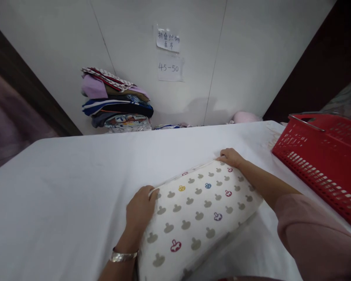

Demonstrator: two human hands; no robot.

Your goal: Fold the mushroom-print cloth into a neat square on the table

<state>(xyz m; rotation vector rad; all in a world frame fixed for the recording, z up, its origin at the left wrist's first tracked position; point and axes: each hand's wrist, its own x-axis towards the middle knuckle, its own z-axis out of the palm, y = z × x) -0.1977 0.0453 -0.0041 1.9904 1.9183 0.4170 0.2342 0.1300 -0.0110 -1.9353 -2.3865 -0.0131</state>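
A folded white cloth (193, 210) printed with grey, red, blue, yellow and purple mushrooms lies slanted over the front of the white table. My left hand (140, 208) grips its far left corner, thumb and fingers pressed on the edge. At the far right corner, my right hand (231, 157) pinches the same cloth. The far edge between both hands shows more than one layer. The near part of the cloth runs down out of view at the bottom.
The white-covered table (61, 187) reaches to a pale wall. A stack of folded fabrics (117, 99) stands beyond its far edge, left of two paper notes (169, 54). A red perforated basket (324, 156) sits on the right. Something pink (245, 117) shows behind the table.
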